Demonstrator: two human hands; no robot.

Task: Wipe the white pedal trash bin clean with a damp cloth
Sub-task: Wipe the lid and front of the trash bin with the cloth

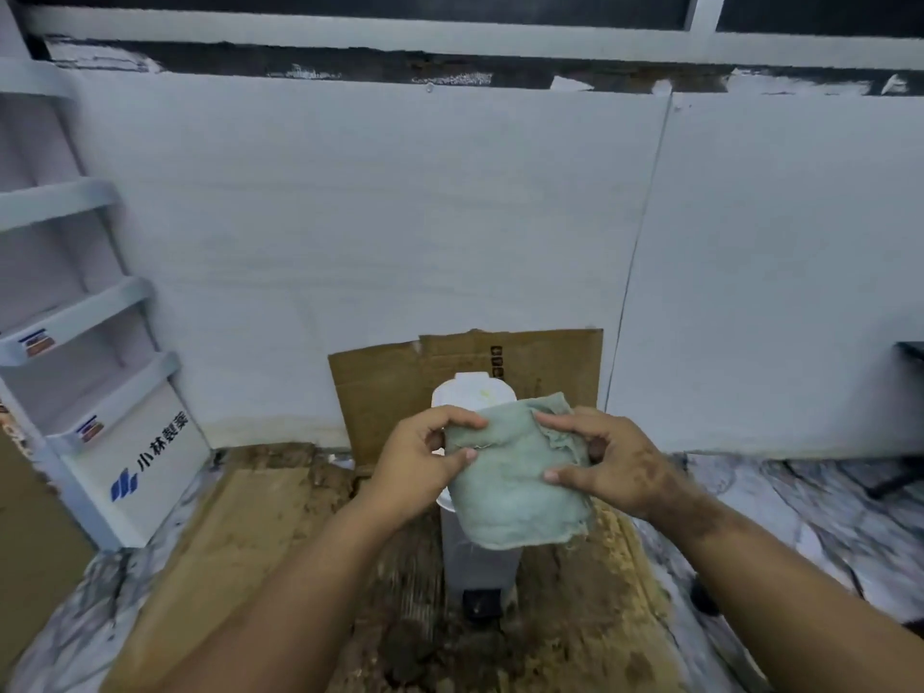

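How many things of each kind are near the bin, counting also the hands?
Bin: 1
Cloth: 1
Hands: 2, left and right
Cardboard sheet: 1
Display rack: 1
Total: 6

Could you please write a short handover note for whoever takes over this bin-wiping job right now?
Left hand: pinches the left edge of the green cloth.
Right hand: grips the cloth's right edge, so the cloth is held spread between both hands above the bin.
White pedal bin: upright on the dirty floor before a cardboard sheet, lid shut, a yellowish spot on the lid, black pedal facing the person.
Done: cloth in hand; no wiped area is evident.
Left: wipe lid, body and pedal.
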